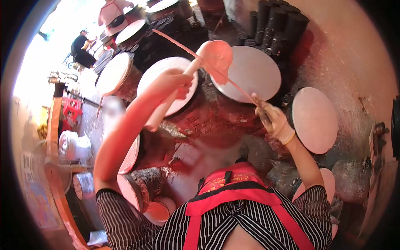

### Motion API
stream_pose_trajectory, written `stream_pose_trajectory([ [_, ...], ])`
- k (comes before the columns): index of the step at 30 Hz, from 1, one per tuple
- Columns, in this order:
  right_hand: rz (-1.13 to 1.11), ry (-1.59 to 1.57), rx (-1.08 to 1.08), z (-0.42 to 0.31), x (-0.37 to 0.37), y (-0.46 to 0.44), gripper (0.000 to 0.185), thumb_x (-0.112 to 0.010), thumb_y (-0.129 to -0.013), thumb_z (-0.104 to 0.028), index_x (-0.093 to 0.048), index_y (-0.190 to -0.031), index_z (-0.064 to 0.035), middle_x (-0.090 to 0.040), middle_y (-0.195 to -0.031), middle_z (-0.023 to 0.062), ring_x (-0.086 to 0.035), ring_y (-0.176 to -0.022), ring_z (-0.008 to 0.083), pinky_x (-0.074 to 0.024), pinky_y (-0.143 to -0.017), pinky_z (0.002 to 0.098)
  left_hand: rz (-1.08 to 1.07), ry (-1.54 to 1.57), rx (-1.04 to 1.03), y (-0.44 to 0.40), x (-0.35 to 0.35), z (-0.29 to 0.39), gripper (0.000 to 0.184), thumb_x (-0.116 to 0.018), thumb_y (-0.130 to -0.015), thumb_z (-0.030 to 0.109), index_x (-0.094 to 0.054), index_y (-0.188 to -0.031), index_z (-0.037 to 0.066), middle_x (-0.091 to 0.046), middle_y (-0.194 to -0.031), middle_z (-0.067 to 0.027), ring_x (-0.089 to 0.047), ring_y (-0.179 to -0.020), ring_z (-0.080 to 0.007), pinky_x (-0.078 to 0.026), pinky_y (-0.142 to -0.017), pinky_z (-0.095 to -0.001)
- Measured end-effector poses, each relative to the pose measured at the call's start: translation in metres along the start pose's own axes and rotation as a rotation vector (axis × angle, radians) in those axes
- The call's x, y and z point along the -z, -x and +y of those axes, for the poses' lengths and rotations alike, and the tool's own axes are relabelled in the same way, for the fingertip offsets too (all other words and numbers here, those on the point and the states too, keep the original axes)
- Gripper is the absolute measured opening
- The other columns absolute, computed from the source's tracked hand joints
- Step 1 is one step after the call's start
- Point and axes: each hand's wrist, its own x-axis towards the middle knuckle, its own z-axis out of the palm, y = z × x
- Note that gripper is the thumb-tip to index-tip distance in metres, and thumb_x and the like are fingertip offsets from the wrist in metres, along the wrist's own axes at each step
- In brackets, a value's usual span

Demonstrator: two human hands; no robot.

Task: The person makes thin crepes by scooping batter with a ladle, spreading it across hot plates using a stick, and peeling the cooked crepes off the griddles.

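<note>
My left hand (177,83) is wrapped round a pale rolling-pin-like rod (160,112), which slants up to a soft, drooping pinkish sheet (218,58) at its upper end. My right hand (273,118) grips the lower end of a long thin stick (237,86). That stick runs up and left, crossing the rod close to the sheet. The sheet hangs above the gap between two round pale discs, overlapping the edge of the right one (254,75). The left disc (156,75) lies partly behind my left hand and forearm.
More round discs stand at the right (314,121) and upper left (114,75). Black cylinders (277,25) are stacked at the top right. Two people (112,16) are in the upper left background. A fan (52,168) and an orange post (53,129) are at the left.
</note>
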Motion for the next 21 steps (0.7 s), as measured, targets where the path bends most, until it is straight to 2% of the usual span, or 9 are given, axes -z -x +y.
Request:
stream_pose_trajectory([
  [3,0.023,0.245,-0.11,0.037,0.067,-0.028,0.05,-0.055,-0.09,-0.002,-0.051,-0.138,-0.014,-0.063,-0.118,0.0142,-0.064,-0.088,0.0326,-0.0534,-0.072,0.0363,0.069,-0.553,-0.287,-0.097,-0.073,0.037,0.028,-0.066,-0.084,0.01,-0.056,-0.107,-0.001,-0.057,-0.078,-0.0051,-0.055,-0.06,-0.0115,-0.046,-0.053,-0.0278],
  [5,-0.068,0.343,-0.362,0.085,0.104,-0.029,0.042,-0.049,-0.095,0.0,-0.05,-0.137,-0.0052,-0.06,-0.129,0.0088,-0.065,-0.094,0.0251,-0.0525,-0.081,0.0303,0.236,-0.957,-0.709,-0.177,-0.114,0.027,0.033,-0.07,-0.079,0.01,-0.057,-0.107,0.0,-0.062,-0.078,-0.0099,-0.061,-0.063,-0.0168,-0.049,-0.058,-0.0329],
  [7,0.048,0.115,-0.475,0.115,0.096,0.0,0.041,-0.048,-0.097,-0.004,-0.051,-0.138,-0.0114,-0.064,-0.113,0.0041,-0.061,-0.075,0.0171,-0.0511,-0.065,0.027,0.241,-0.981,-0.579,-0.181,-0.146,0.02,0.036,-0.073,-0.075,0.01,-0.058,-0.106,0.0,-0.066,-0.079,-0.0136,-0.066,-0.067,-0.0215,-0.051,-0.062,-0.0362],
  [11,0.192,-0.771,-1.212,0.167,0.104,0.058,0.045,-0.057,-0.097,-0.031,-0.048,-0.142,-0.0275,-0.049,-0.065,-0.0019,-0.044,-0.041,0.0116,-0.0373,-0.038,0.0259,0.186,-0.747,-0.553,-0.252,-0.196,-0.022,0.034,-0.07,-0.074,0.006,-0.055,-0.104,-0.002,-0.065,-0.078,-0.0125,-0.064,-0.06,-0.019,-0.051,-0.052,-0.0316],
  [14,0.422,-0.842,-1.243,0.17,0.052,0.115,0.048,-0.059,-0.096,-0.036,-0.048,-0.142,-0.0309,-0.039,-0.065,-0.0083,-0.026,-0.039,0.003,-0.023,-0.033,0.0203,0.186,-0.331,-0.334,-0.275,-0.231,-0.052,0.028,-0.067,-0.071,0.002,-0.053,-0.095,-0.003,-0.063,-0.071,-0.0125,-0.061,-0.053,-0.017,-0.049,-0.048,-0.0311],
  [17,0.434,-0.063,-0.737,0.204,-0.011,0.162,0.045,-0.052,-0.1,-0.018,-0.044,-0.144,-0.0119,-0.061,-0.127,0.0008,-0.062,-0.106,0.0124,-0.0482,-0.086,0.022,0.304,-0.106,-0.29,-0.307,-0.258,-0.094,0.026,-0.066,-0.072,0.002,-0.05,-0.092,-0.003,-0.061,-0.069,-0.0111,-0.06,-0.052,-0.0162,-0.047,-0.045,-0.0304],
  [18,0.37,-0.251,-0.922,0.186,-0.002,0.147,0.045,-0.047,-0.1,-0.011,-0.042,-0.143,-0.0036,-0.043,-0.15,0.005,-0.04,-0.136,0.0146,-0.0316,-0.107,0.023,0.327,-0.042,-0.308,-0.314,-0.263,-0.097,0.025,-0.066,-0.074,0.002,-0.049,-0.093,-0.003,-0.06,-0.069,-0.0109,-0.059,-0.05,-0.0159,-0.046,-0.044,-0.03],
  [19,0.42,-0.296,-0.922,0.193,-0.013,0.143,0.044,-0.046,-0.1,-0.008,-0.04,-0.143,0.0,-0.043,-0.148,0.0075,-0.039,-0.137,0.0156,-0.0304,-0.11,0.0264,0.352,0.025,-0.33,-0.319,-0.267,-0.096,0.025,-0.066,-0.076,0.001,-0.049,-0.093,-0.003,-0.06,-0.07,-0.0106,-0.058,-0.049,-0.0157,-0.045,-0.042,-0.0296],
  [21,1.089,-1.428,-1.027,0.214,-0.028,0.12,0.043,-0.043,-0.101,-0.01,-0.042,-0.143,0.0008,-0.038,-0.152,0.0083,-0.033,-0.14,0.0144,-0.0279,-0.11,0.0233,0.384,0.225,-0.381,-0.327,-0.268,-0.09,0.022,-0.065,-0.08,0.002,-0.048,-0.093,-0.002,-0.059,-0.069,-0.01,-0.055,-0.047,-0.0154,-0.043,-0.04,-0.0292],
])
